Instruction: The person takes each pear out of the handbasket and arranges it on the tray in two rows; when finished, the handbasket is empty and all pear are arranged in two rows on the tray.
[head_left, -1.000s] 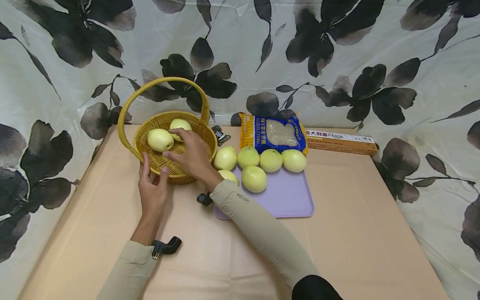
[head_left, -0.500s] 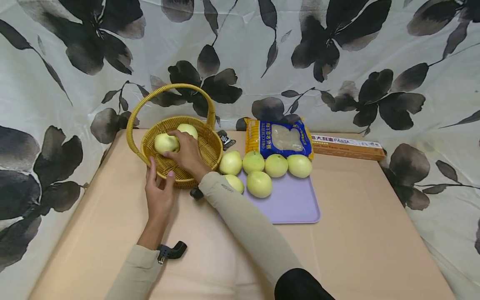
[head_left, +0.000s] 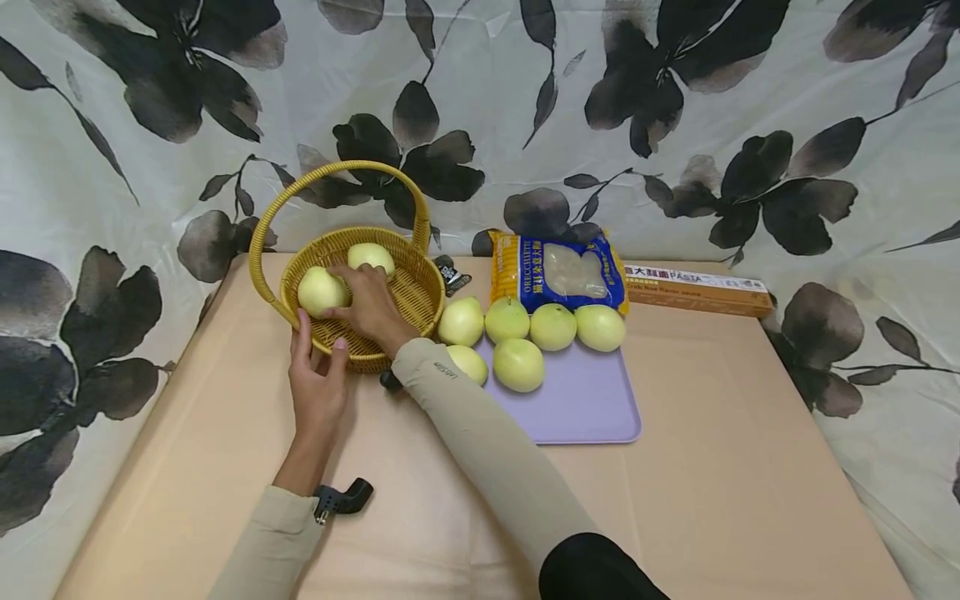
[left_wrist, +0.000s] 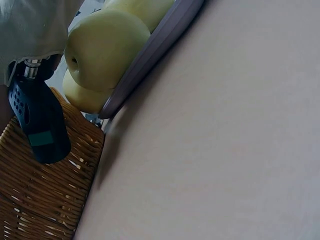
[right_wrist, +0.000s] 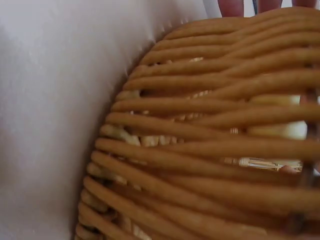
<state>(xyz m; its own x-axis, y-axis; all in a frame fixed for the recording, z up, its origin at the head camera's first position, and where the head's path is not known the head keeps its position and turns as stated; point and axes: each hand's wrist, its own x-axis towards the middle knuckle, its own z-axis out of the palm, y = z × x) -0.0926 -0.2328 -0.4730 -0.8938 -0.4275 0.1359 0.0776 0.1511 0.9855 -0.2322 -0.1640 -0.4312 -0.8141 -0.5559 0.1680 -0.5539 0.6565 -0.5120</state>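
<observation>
A yellow wicker basket [head_left: 352, 358] with a tall handle stands at the back left. Inside it lie two pale green apples, a left apple [head_left: 321, 293] and a rear apple [head_left: 371, 257]. My right hand [head_left: 373, 304] reaches over the basket's front rim, thumb and fingers around the near side of the left apple. With my left hand [head_left: 318, 396] I hold the basket at its front left, the thumb low on the wall and a finger up at the rim. Wicker wall [right_wrist: 200, 135] fills most of the right wrist view, hiding the right fingers.
Beside the basket, a lilac tray [head_left: 577, 408] bears several pale green apples [head_left: 518, 365]. Behind it are a blue and yellow pasta bag [head_left: 562, 275] and a long orange pasta box [head_left: 693, 292]. A small black packet [head_left: 453, 275] lies behind the basket. Floral cloth hangs behind.
My right hand has moved farther left into the basket and closed in on the left apple, which has shifted slightly left. My left hand stays on the basket.
</observation>
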